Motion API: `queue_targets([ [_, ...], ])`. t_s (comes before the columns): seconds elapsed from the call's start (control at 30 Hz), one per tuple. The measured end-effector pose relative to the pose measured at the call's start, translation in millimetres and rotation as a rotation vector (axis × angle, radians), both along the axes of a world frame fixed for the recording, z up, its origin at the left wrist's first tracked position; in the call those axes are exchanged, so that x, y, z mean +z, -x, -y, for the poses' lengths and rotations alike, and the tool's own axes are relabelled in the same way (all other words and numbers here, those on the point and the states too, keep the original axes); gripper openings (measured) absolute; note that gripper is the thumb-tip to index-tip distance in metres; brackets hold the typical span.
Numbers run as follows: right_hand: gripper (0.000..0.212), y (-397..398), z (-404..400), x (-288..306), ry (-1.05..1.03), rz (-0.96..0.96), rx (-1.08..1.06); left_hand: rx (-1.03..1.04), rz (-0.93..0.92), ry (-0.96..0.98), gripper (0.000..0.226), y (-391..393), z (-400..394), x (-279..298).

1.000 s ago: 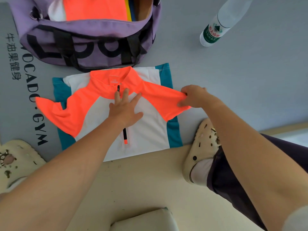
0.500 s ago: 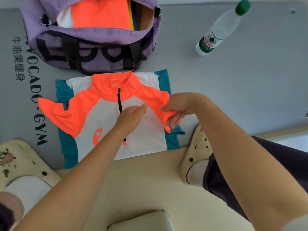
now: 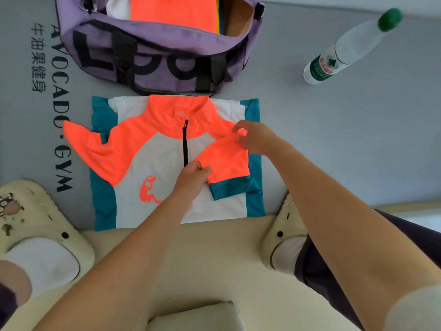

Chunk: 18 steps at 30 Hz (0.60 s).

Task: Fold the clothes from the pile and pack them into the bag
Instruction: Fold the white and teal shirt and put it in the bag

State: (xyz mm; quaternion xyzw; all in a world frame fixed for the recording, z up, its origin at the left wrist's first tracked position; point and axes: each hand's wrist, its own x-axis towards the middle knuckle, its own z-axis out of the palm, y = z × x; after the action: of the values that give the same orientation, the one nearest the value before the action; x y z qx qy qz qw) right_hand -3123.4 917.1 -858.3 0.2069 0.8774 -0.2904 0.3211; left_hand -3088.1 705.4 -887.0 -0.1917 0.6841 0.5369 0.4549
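A white, orange and teal zip-neck shirt [image 3: 155,168] lies flat on the grey mat, collar toward the purple bag [image 3: 152,56]. Its right sleeve [image 3: 226,168] is folded in over the chest. My left hand [image 3: 193,177] pinches the sleeve's inner edge beside the zip. My right hand [image 3: 253,139] pinches the fold at the shoulder. The left sleeve [image 3: 95,149] still lies spread out to the side. The bag stands open, with folded orange clothing [image 3: 171,13] inside.
A plastic water bottle [image 3: 346,51] with a green cap lies on the mat at the back right. My cream clogs sit at the left [image 3: 40,230] and right [image 3: 286,230] of the shirt's hem. A pale folded item [image 3: 198,316] lies at the bottom edge.
My right hand has carried the right sleeve inward and laid it over the chest. My left hand went from pressing flat on the zip to pinching the folded sleeve's edge.
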Motion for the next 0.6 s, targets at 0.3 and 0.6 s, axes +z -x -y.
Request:
queue_targets([
  [0.3,0.022,0.1,2.1,-11.8,-0.118,-0.164,-0.101,0.059,-0.309,0.007,0.036,3.7,17.0,4.6],
  [0.6,0.033,-103.8,22.0,-27.5,-0.022,0.051,-0.299,-0.044,-0.282,0.202,0.008,12.5,22.9,-13.5],
])
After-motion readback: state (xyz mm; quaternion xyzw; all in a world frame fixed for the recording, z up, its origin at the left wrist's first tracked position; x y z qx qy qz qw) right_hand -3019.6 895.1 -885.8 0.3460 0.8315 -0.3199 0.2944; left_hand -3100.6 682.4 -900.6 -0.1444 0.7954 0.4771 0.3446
